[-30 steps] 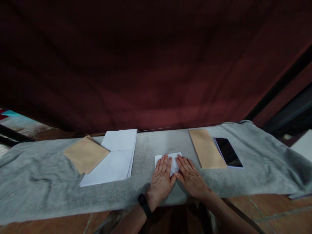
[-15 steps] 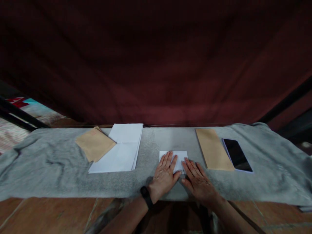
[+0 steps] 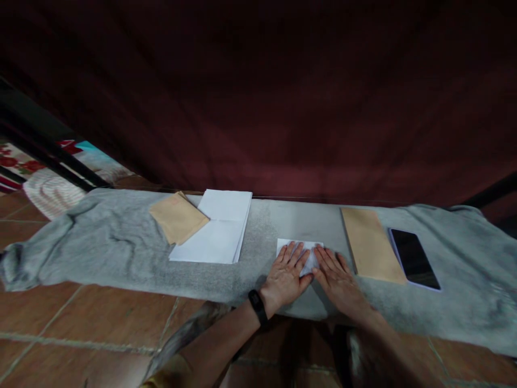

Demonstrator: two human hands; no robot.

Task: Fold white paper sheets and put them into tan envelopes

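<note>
A small white piece of paper (image 3: 310,263), apparently folded, lies flat on a grey cloth. My left hand (image 3: 285,277) rests palm down over its left part, fingers spread and pointing away from me. Over the right part lies my right hand (image 3: 337,280), also flat, its fingertips on the paper. Both hands are open and grip nothing. Much of the paper is hidden beneath them. On my left wrist is a black band (image 3: 257,307).
The grey cloth (image 3: 125,253) covers a long narrow surface. To the left, brown envelopes (image 3: 180,217) overlap a stack of white sheets (image 3: 220,237). At right lie a brown envelope stack (image 3: 371,245) and a phone (image 3: 414,258). A dark red curtain (image 3: 258,124) hangs behind.
The view has shifted, so everything on the cloth sits further right in the picture. My right hand has moved slightly further forward over the paper; both hands stay flat.
</note>
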